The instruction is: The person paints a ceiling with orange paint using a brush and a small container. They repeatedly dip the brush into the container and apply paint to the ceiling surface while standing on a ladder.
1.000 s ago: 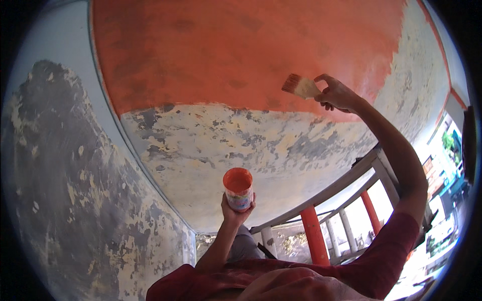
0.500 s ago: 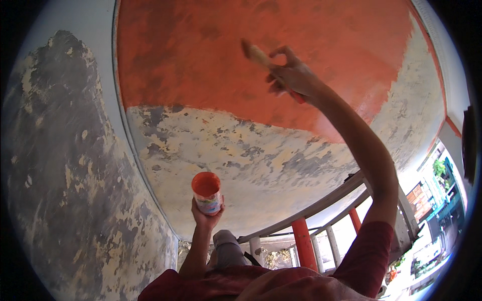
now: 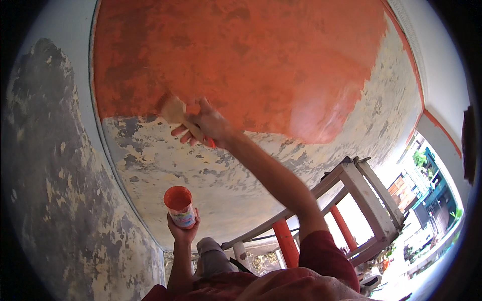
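head view: r hand (image 3: pixel 210 123) is up in front of the wall (image 3: pixel 236 60), roughly mid-pic & left of the r shoulder. r arm comes in from lower right out of a dark red sleeve (image 3: pixel 326 253), bends at the elbow, & the forearm slants up-left across the body to the wrist. grip closed on the brush (image 3: pixel 174 109): handle lies across the palm, its orange end poking out under the wrist, bristles pointing up-left. thumb sticks up above the handle; other fingertips spread out below it, to the left. hand & bristles a bit blurred; can't tell if bristles touch the wall. brush is approx at the lower edge of the orange area, w/ patchy grey-cream surface below.

l hand (image 3: pixel 183 231) is lower, left of centre, under the brush & well apart from it. l forearm rises nearly upright from the bottom edge, palm up. grip wrapped round the lower part of the tub (image 3: pixel 182 214), fingers on its left, thumb on its right. tub leans slightly, open mouth up, orange inside.

knee in grey trousers (image 3: pixel 213 258) just right of l forearm; railing (image 3: pixel 287 243) w/ orange & pale bars further right.
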{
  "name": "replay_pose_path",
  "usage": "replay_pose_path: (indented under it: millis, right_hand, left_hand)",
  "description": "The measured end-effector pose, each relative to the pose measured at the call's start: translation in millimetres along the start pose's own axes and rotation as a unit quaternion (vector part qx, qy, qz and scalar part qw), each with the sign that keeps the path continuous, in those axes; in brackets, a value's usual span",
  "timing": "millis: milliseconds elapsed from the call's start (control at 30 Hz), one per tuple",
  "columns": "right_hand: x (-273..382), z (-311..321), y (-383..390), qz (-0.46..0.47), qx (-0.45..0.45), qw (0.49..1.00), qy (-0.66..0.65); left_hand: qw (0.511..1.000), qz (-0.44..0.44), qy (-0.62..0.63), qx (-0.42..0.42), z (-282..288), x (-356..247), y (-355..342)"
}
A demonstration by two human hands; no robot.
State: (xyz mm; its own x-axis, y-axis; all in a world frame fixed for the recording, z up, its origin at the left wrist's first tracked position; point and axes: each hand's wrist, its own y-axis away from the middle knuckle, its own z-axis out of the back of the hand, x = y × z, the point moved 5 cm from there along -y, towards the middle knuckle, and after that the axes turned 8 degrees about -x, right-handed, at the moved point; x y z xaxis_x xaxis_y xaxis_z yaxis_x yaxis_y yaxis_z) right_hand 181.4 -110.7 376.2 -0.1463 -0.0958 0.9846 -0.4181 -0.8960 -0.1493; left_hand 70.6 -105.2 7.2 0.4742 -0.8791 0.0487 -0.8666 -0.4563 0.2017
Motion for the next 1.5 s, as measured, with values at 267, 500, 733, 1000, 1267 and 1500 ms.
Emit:
replay_pose_path:
  millis: [267,500,733,1000,1267,1500]
  right_hand:
    - [-84.9,-12.2,65.0,0.01,-0.021,0.998,-0.051]
    - [-134.6,-8.3,101.5,-0.032,-0.024,0.988,-0.15]
    - [-134.7,-13.6,105.5,0.002,-0.02,0.998,-0.067]
    - [-130.7,-35.0,114.9,0.064,0.082,0.994,-0.04]
    - [-112.5,-38.2,129.7,0.132,0.036,0.989,0.054]
    - [-100.0,-41.6,140.2,0.185,-0.031,0.973,0.133]
  left_hand:
    - [1.0,-0.016,0.002,-0.006,-7.7,-6.7,10.6]
    - [1.0,-0.01,-0.014,-0.01,-5.1,-6.0,13.0]
    - [1.0,0.003,-0.009,-0.009,-3.7,-1.4,13.7]
    - [1.0,0.011,0.004,0.024,-4.0,-3.1,13.0]
    - [0.998,-0.011,-0.012,0.053,-10.2,-9.1,16.1]
    - [0.999,-0.004,-0.009,0.05,-3.9,-11.6,13.9]
